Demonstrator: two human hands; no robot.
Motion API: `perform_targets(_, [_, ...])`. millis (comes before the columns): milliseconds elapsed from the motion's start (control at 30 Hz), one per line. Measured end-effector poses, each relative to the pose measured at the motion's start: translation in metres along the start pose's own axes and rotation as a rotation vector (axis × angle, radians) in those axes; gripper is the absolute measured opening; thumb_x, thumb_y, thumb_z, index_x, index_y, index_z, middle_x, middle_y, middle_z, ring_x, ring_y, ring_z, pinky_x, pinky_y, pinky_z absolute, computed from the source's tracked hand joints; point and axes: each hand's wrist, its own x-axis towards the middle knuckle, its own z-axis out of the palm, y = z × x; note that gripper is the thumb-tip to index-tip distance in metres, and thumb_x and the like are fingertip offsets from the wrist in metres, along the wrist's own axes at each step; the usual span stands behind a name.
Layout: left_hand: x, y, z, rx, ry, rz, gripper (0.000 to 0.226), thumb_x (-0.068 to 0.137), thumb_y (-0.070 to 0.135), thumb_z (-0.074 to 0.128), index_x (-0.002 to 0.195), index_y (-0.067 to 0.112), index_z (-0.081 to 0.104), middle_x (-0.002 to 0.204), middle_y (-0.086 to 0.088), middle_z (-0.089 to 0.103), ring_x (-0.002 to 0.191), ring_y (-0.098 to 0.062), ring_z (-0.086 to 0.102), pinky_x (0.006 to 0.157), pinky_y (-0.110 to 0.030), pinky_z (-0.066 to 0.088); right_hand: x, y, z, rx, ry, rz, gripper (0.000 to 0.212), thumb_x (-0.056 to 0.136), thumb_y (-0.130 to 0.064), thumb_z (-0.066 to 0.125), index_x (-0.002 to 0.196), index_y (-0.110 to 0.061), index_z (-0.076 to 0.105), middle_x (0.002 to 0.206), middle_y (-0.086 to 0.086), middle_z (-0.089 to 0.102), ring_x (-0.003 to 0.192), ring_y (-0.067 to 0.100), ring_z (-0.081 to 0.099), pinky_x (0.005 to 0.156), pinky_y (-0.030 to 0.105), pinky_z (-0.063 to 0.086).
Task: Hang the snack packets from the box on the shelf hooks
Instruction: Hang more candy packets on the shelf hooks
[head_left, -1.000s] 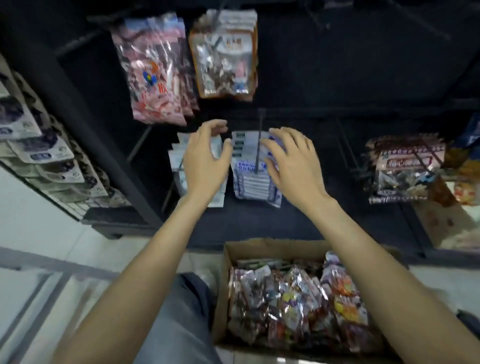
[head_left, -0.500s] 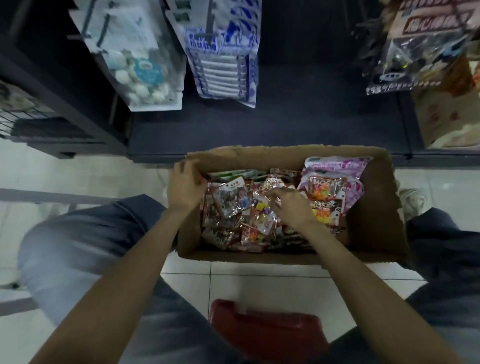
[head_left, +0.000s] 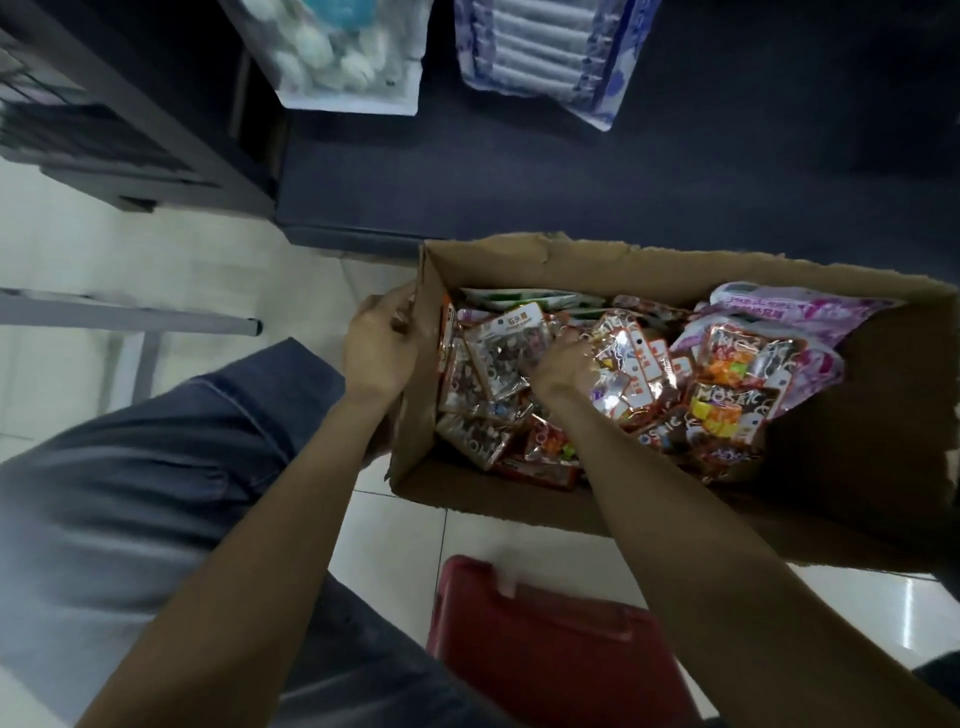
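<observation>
Matt, rough-torn brown cardboard box (head_left: 571, 260) under the left hand (head_left: 382, 353); crinkly glossy foil-plastic snack packets (head_left: 722, 395) beside the right hand (head_left: 563, 364); shiny tiled floor (head_left: 395, 530) beneath both.

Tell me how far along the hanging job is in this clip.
Done: white packets and blue-white packets hang at the shelf above, though who hung them is unclear. In hand: the left hand grips the cardboard box wall while the right hand digs among the snack packets. Left: the box is full of packets, none lifted yet.
</observation>
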Motion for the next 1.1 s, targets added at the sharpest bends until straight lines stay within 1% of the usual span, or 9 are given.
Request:
perform_targets(100, [0.003, 0.000, -0.001, -0.004, 0.006, 0.016, 0.035, 0.090, 0.020, 0.059, 0.125, 0.025, 0.062, 0.109, -0.011, 0.065, 0.099, -0.025, 0.060, 0.077, -0.019, 0.039, 0.008, -0.002, -0.001, 0.169, -0.025, 0.021, 0.055, 0.089, -0.028, 0.065, 0.130, -0.003, 0.039, 0.122, 0.016, 0.058, 0.112, 0.033, 0.057, 0.094, 0.041, 0.046])
perform_targets(167, [0.004, -0.001, 0.000, -0.022, 0.015, 0.017, 0.034, 0.090, 0.020, 0.059, 0.124, 0.025, 0.062, 0.109, -0.011, 0.065, 0.099, -0.024, 0.060, 0.079, -0.021, 0.042, 0.009, 0.001, -0.004, 0.258, -0.027, -0.052, 0.048, 0.089, -0.025, 0.064, 0.128, -0.004, 0.048, 0.118, 0.017, 0.062, 0.107, 0.032, 0.060, 0.084, 0.035, 0.048])
perform_targets(233, [0.004, -0.003, 0.002, -0.037, 0.023, 0.015, 0.035, 0.089, 0.016, 0.059, 0.123, 0.023, 0.063, 0.108, -0.012, 0.064, 0.096, -0.024, 0.061, 0.079, -0.023, 0.045, 0.002, 0.007, -0.007, 0.313, 0.008, -0.132, 0.045, 0.090, -0.021, 0.063, 0.130, -0.005, 0.051, 0.118, 0.018, 0.062, 0.104, 0.034, 0.061, 0.074, 0.030, 0.044])
perform_targets(367, [0.004, -0.008, 0.005, -0.046, 0.027, 0.005, 0.039, 0.087, 0.012, 0.058, 0.124, 0.024, 0.062, 0.107, -0.010, 0.063, 0.092, -0.020, 0.061, 0.082, -0.028, 0.050, -0.011, 0.025, -0.008, 0.429, -0.053, -0.166, 0.041, 0.095, -0.016, 0.056, 0.134, -0.006, 0.049, 0.123, 0.016, 0.061, 0.110, 0.033, 0.059, 0.081, 0.031, 0.045])
perform_targets(500, [0.004, -0.008, 0.007, -0.048, 0.026, -0.003, 0.039, 0.087, 0.013, 0.057, 0.124, 0.025, 0.063, 0.109, -0.009, 0.063, 0.093, -0.021, 0.061, 0.082, -0.029, 0.050, -0.018, 0.022, -0.007, 0.325, -0.110, -0.172, 0.043, 0.096, -0.023, 0.054, 0.135, -0.007, 0.048, 0.122, 0.016, 0.062, 0.108, 0.033, 0.059, 0.075, 0.028, 0.041])
perform_targets(667, [0.004, -0.007, 0.008, -0.026, 0.040, 0.005, 0.038, 0.088, 0.012, 0.056, 0.124, 0.024, 0.062, 0.111, -0.011, 0.063, 0.095, -0.024, 0.061, 0.082, -0.029, 0.050, -0.031, -0.003, 0.002, 0.333, -0.172, -0.130, 0.047, 0.097, -0.030, 0.051, 0.135, -0.011, 0.031, 0.119, 0.017, 0.061, 0.106, 0.034, 0.060, 0.071, 0.030, 0.039])
perform_targets(800, [0.003, -0.004, 0.009, 0.000, 0.043, -0.008, 0.040, 0.088, 0.011, 0.055, 0.126, 0.024, 0.061, 0.112, -0.011, 0.063, 0.094, -0.024, 0.062, 0.081, -0.027, 0.047, -0.039, -0.016, 0.015, 0.312, -0.095, -0.114, 0.045, 0.096, -0.023, 0.054, 0.131, -0.013, 0.028, 0.110, 0.015, 0.063, 0.098, 0.034, 0.063, 0.069, 0.033, 0.045])
perform_targets(1000, [0.003, -0.002, 0.008, 0.011, 0.041, -0.016, 0.042, 0.088, 0.010, 0.055, 0.127, 0.024, 0.060, 0.112, -0.011, 0.062, 0.093, -0.025, 0.062, 0.080, -0.027, 0.046, -0.044, -0.014, 0.015, 0.344, -0.018, -0.181, 0.055, 0.093, -0.017, 0.056, 0.141, -0.015, 0.029, 0.109, 0.015, 0.065, 0.100, 0.034, 0.062, 0.076, 0.037, 0.049])
perform_targets(1100, [0.004, 0.000, 0.004, 0.021, 0.007, -0.033, 0.041, 0.089, 0.010, 0.052, 0.127, 0.023, 0.060, 0.116, -0.012, 0.059, 0.097, -0.028, 0.061, 0.084, -0.033, 0.049, -0.049, -0.006, 0.004, 0.311, 0.045, -0.282, 0.058, 0.092, -0.017, 0.060, 0.143, -0.015, 0.032, 0.108, 0.017, 0.066, 0.098, 0.035, 0.062, 0.069, 0.030, 0.042])
